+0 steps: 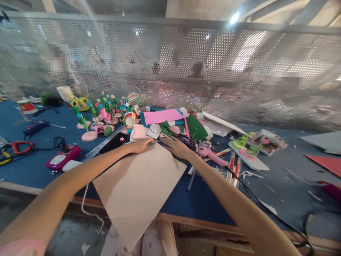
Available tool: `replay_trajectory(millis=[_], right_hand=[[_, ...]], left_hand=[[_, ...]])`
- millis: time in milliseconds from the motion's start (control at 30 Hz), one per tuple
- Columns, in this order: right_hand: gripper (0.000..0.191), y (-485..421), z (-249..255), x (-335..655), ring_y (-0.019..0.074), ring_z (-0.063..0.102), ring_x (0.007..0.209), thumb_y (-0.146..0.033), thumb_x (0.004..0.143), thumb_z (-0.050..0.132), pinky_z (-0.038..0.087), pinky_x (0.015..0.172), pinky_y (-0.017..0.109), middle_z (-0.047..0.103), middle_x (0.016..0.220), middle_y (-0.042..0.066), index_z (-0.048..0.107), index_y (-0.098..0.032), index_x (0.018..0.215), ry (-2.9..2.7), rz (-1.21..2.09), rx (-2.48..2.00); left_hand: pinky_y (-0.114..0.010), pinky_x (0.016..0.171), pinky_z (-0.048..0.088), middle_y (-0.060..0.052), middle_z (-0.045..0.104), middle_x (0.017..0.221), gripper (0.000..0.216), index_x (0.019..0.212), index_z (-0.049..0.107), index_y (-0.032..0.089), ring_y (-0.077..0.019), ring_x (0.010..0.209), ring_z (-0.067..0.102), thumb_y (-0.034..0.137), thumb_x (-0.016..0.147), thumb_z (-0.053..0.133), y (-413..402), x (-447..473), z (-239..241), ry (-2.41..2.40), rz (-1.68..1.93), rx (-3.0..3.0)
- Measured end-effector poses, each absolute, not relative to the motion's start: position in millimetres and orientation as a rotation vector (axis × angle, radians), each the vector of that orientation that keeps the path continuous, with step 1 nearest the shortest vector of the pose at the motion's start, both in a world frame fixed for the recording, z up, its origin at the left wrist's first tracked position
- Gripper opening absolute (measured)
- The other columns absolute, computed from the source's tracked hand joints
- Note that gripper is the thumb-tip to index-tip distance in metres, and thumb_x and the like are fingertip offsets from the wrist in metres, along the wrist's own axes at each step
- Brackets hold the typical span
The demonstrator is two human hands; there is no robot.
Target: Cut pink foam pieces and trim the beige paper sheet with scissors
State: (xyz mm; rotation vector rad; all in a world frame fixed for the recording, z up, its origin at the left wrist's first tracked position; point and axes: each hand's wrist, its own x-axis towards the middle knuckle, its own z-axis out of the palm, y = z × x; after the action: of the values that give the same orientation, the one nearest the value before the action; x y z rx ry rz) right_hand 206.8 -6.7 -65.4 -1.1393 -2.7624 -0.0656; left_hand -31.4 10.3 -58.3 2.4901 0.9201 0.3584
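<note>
Your right hand lies unclenched along the far edge of the beige sheet; your left hand touches there, grip unclear.

There is one beige sheet and one phone.

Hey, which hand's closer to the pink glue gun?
Right. The right hand is just left of the pink glue gun; the left hand is farther left.

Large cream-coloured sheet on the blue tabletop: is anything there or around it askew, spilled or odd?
Yes, mildly: the sheet sits askew, one corner jutting past the front edge of the tabletop over the lap. Thin white scraps lie strewn on the right side, resembling uncollected offcuts. No spill stands out.
</note>
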Motion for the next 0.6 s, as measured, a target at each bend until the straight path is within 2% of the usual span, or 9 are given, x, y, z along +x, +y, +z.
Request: replay_trajectory(millis=[167, 333, 400, 500, 600], right_hand=[[0.044, 25.3, -64.0, 217.5, 0.0168, 0.032, 0.126, -0.025, 0.09, 0.025, 0.019, 0.104, 0.039, 0.036, 0.136, 0.009, 0.033, -0.016, 0.132, -2.771, -0.071, -1.143], [0.041, 51.1, -59.8, 224.8, 0.017, 0.037, 0.123, -0.023, 0.089, 0.03, 0.014, 0.106, 0.039, 0.042, 0.132, 0.006, 0.042, -0.02, 0.127, -2.718, 0.124, -1.084], [0.038, 56.8, -56.6, 226.1, 0.018, 0.043, 0.118, -0.024, 0.087, 0.034, 0.02, 0.104, 0.037, 0.05, 0.126, 0.006, 0.049, -0.018, 0.122, -2.608, 0.279, -1.104], [0.037, 60.3, -49.9, 227.2, 0.0207, 0.055, 0.102, -0.027, 0.083, 0.043, 0.039, 0.091, 0.033, 0.061, 0.112, 0.009, 0.056, -0.012, 0.114, -2.344, 0.562, -1.218], [0.038, 57.5, -43.1, 228.7, 0.0207, 0.06, 0.091, -0.029, 0.077, 0.05, 0.046, 0.08, 0.031, 0.066, 0.1, 0.01, 0.06, -0.009, 0.109, -2.103, 0.737, -1.24]], left_hand=[[-0.03, 0.084, 0.038, -0.012, 0.054, 0.113, 0.027, 0.103, 0.045, 0.015, -0.0195, 0.101, 0.051, 0.03, 0.088, 0.028, 38.4, -22.1, -63.5, 0.972, 0.451, 2.52], [-0.028, 0.084, 0.039, -0.011, 0.057, 0.107, 0.023, 0.1, 0.048, 0.014, -0.0178, 0.097, 0.052, 0.022, 0.086, 0.031, 63.4, -14.7, -64.9, 1.037, 0.548, 2.503], [-0.027, 0.081, 0.04, -0.011, 0.058, 0.102, 0.024, 0.097, 0.05, 0.012, -0.0169, 0.093, 0.053, 0.023, 0.086, 0.032, 68.8, -13.2, -63.9, 1.055, 0.599, 2.49], [-0.026, 0.078, 0.04, -0.01, 0.06, 0.097, 0.026, 0.095, 0.052, 0.012, -0.0164, 0.088, 0.054, 0.026, 0.086, 0.033, 67.8, -10.9, -59.9, 1.063, 0.651, 2.487], [-0.026, 0.072, 0.041, -0.007, 0.062, 0.087, 0.026, 0.089, 0.056, 0.013, -0.0163, 0.08, 0.054, 0.029, 0.084, 0.036, 56.4, -7.8, -52.7, 1.064, 0.707, 2.52]])
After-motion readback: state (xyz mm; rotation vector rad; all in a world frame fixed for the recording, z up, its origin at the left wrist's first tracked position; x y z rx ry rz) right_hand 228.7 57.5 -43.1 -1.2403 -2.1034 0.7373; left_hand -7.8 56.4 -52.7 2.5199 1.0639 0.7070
